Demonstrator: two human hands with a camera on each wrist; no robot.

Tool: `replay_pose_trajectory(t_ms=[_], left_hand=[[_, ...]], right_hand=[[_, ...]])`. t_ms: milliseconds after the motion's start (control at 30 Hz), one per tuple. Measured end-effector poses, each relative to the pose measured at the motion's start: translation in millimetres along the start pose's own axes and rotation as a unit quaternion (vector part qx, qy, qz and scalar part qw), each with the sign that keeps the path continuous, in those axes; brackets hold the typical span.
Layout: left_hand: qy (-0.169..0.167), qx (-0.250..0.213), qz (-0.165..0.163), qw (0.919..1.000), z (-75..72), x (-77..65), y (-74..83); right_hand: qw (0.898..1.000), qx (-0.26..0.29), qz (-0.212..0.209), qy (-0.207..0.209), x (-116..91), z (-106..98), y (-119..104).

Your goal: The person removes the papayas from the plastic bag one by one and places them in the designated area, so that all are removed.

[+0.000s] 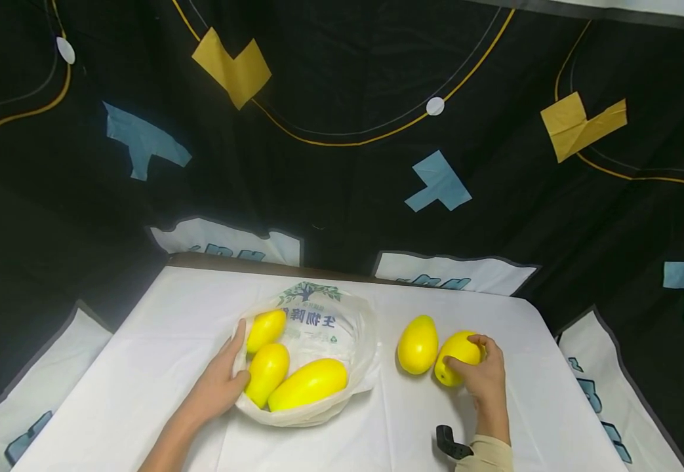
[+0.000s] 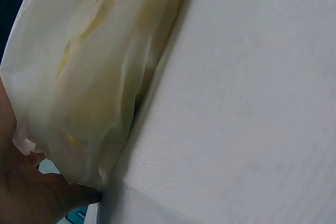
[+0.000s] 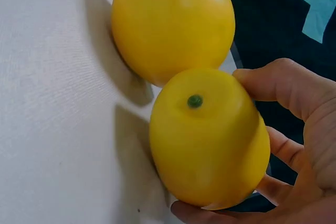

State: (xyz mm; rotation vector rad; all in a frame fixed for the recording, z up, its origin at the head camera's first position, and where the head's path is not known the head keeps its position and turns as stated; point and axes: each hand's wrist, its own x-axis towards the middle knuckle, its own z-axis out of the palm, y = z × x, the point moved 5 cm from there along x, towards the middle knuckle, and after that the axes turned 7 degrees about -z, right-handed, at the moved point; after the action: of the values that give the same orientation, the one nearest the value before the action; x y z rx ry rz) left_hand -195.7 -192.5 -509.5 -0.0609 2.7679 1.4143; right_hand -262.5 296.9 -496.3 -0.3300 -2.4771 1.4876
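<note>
A white plastic bag (image 1: 361,337) with a green tree print lies with its mouth spread, holding three yellow mangoes: an upper one (image 1: 266,330), a middle one (image 1: 267,372) and a long one (image 1: 309,385). My left hand (image 1: 218,383) grips the bag's left rim; the left wrist view shows the thumb against the thin plastic (image 2: 89,93). To the right of the bag, my right hand (image 1: 486,370) holds a yellow mango (image 3: 210,150) between thumb and fingers, its small green stem spot visible. Beside it and seemingly touching it is another mango (image 1: 418,344).
White cloth (image 1: 200,328) covers the table. A black curved device (image 1: 452,443) sits by my right sleeve (image 1: 486,455). Behind the table hangs a black curtain (image 1: 330,196) with yellow and blue tape.
</note>
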Motion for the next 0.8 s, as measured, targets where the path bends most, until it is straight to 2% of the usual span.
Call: replay_pose_trajectory(t_ms=[267, 367, 500, 633, 800], left_hand=[[-0.002, -0.001, 0.000, 1.0000, -0.6, 0.3, 0.9], [-0.001, -0.002, 0.002, 1.0000, -0.7, -0.1, 0.9], [-0.002, -0.006, 0.004, 1.0000, -0.3, -0.8, 0.7], [-0.003, -0.008, 0.003, 1.0000, 0.2, -1.4, 0.6], [-0.003, -0.004, 0.002, 1.0000, -1.2, -0.9, 1.4]], right_hand=[[1.000, -0.006, -0.003, -0.024, -0.8, 0.3, -8.9], [0.999, -0.031, -0.013, -0.012, -2.4, -2.2, -16.8], [0.997, -0.055, -0.040, 0.024, -5.4, -8.0, -34.2], [0.996, -0.047, -0.062, 0.051, -8.3, -10.5, -55.3], [0.995, -0.020, -0.087, 0.047, -10.4, -1.8, -81.9]])
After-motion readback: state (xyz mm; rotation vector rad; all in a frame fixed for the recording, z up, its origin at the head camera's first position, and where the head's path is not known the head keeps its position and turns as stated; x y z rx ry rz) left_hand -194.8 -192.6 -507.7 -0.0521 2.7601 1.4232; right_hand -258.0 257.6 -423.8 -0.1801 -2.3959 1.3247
